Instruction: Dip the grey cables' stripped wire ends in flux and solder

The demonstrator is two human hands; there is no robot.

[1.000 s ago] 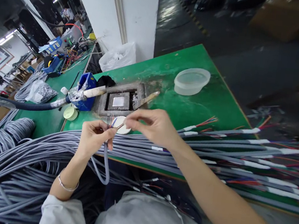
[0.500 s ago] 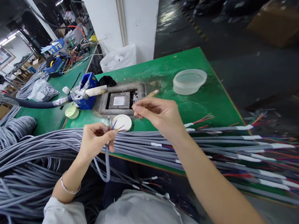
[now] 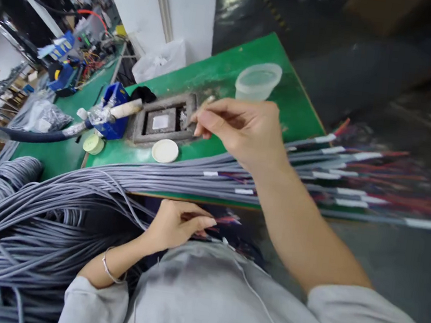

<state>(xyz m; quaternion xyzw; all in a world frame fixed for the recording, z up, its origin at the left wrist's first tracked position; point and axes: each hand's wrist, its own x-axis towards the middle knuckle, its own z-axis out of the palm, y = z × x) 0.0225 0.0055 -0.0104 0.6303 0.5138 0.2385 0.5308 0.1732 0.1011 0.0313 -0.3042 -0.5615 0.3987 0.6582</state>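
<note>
My right hand (image 3: 239, 127) hovers over the right end of the grey solder pot (image 3: 163, 122) on the green bench (image 3: 226, 74), fingers pinched on a thin stick whose tip shows at the pot's edge. My left hand (image 3: 176, 225) is low in front of my chest, below the bench edge, fingers closed on the end of a grey cable with red and blue wire tips (image 3: 228, 219). A thick bundle of grey cables (image 3: 182, 178) runs across the bench between the two hands. A white round lid (image 3: 165, 150) lies just in front of the pot.
A clear plastic tub (image 3: 257, 80) stands at the back right of the bench. A blue bin (image 3: 114, 110) and a hose with a foil-wrapped nozzle (image 3: 99, 116) sit left of the pot. Coils of grey cable (image 3: 14, 231) fill the left. Stripped cable ends (image 3: 356, 168) lie right.
My left hand dropped from the bench edge down toward my chest with the cable end. My right hand moved up to the pot's right end. The view tilted downward.
</note>
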